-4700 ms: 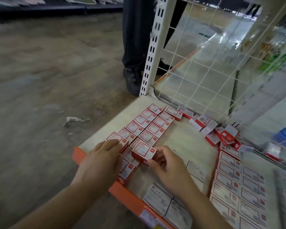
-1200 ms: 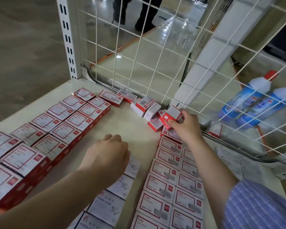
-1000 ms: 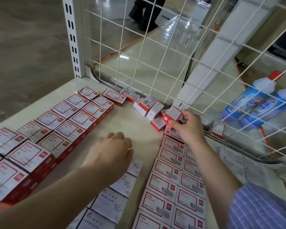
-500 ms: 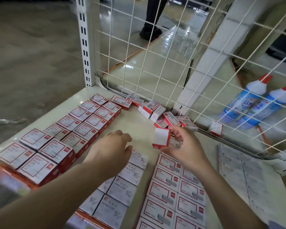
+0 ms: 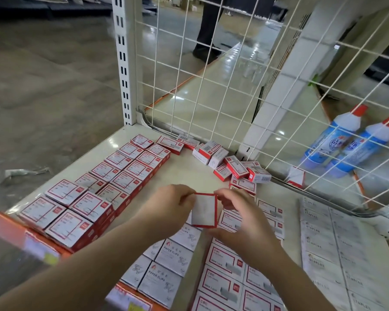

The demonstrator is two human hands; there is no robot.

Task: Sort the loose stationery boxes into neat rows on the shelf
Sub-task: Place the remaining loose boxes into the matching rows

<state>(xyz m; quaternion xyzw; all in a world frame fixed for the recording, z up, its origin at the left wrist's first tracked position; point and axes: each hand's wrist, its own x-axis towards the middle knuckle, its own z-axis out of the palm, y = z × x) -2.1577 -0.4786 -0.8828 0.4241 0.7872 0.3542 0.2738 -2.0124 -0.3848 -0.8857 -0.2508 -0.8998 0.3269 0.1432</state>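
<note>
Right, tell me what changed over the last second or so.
The right hand carried the small red-edged white box from the loose pile by the wire grid toward the person; the left hand rose to take a grip too. The neat red-and-white box rows stayed put.

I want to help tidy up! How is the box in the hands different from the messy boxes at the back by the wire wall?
The held box is up off the shelf, pinched between the left hand and the right hand; the loose pile lies on the shelf. The held box is alone and shows one flat face; the pile's boxes lean at mixed angles, some touching. Both are small, red and white.
</note>
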